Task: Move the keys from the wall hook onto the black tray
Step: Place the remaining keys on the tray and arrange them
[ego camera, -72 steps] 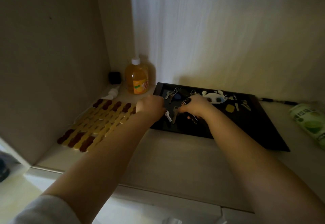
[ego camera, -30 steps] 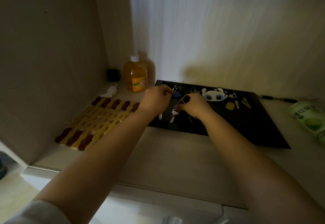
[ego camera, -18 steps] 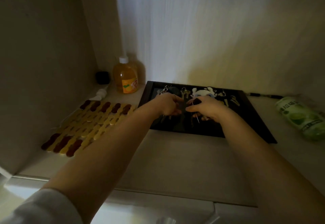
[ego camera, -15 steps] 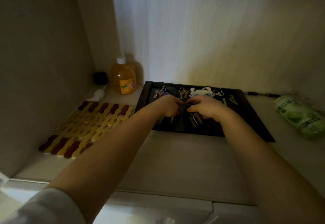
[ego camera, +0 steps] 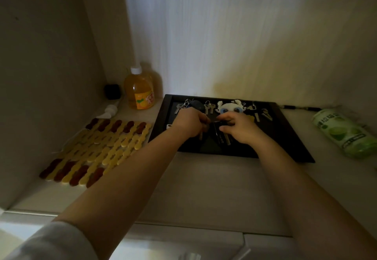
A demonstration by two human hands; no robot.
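Hands: two, both bare, meeting over the middle of the black tray (ego camera: 161, 115)
Left hand (ego camera: 189, 122): fingers curled closed on a bunch of keys (ego camera: 219, 134), the blades hanging below the knuckles
Right hand (ego camera: 239, 127): fingers bent and partly closed, fingertips on the same bunch; how firm the hold is cannot be told
Keys on the tray: several loose bunches along the far edge, exact count unclear in the dim light; one has a dark blue fob (ego camera: 196, 104)
Charm: one white pixel-style figure with blue eyes (ego camera: 230, 106), at the far edge of the tray
Bottles: one orange drink bottle (ego camera: 139, 90) standing left of the tray, label unreadable; one green lime-print bottle (ego camera: 344, 133) lying to the right, writing too blurred to read
Mat: one, yellow and dark red (ego camera: 98, 147), left of the tray
Small black cube: one (ego camera: 112, 91), in the back corner
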